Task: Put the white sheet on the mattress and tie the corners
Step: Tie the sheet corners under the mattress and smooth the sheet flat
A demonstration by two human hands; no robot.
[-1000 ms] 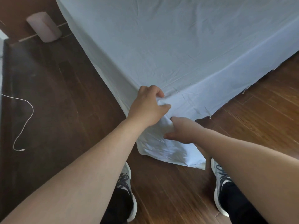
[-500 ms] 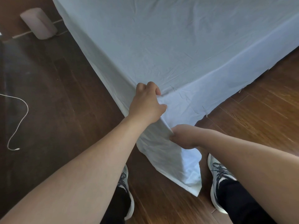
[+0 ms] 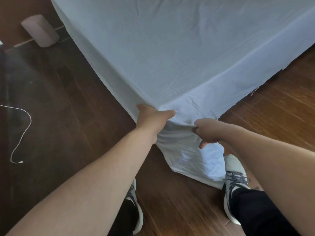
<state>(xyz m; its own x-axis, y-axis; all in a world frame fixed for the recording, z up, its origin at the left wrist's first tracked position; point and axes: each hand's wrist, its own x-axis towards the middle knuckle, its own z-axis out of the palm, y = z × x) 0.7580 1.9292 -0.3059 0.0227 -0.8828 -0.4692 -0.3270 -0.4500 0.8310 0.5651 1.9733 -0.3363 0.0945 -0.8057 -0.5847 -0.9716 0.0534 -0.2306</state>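
Observation:
The white sheet [image 3: 170, 53] lies spread over the mattress, whose near corner points at me. Loose sheet corner fabric [image 3: 192, 160] hangs from that corner down to the floor between my feet. My left hand [image 3: 151, 117] grips the sheet at the left side of the corner, thumb stretched right over the cloth. My right hand [image 3: 207, 132] grips a fold of the hanging fabric just right of it, fingers curled. The mattress itself is hidden under the sheet.
Dark wooden floor [image 3: 51, 99] surrounds the bed. A white cable [image 3: 25, 130] curls on the floor at left. A pale cylinder-shaped object [image 3: 40, 30] stands by the wall at the upper left. My two shoes [image 3: 233, 181] stand on either side of the hanging fabric.
My right hand moved right and pulled the hanging fold taut away from the left hand. My left hand slid lower onto the corner's left side. The view shifted slightly.

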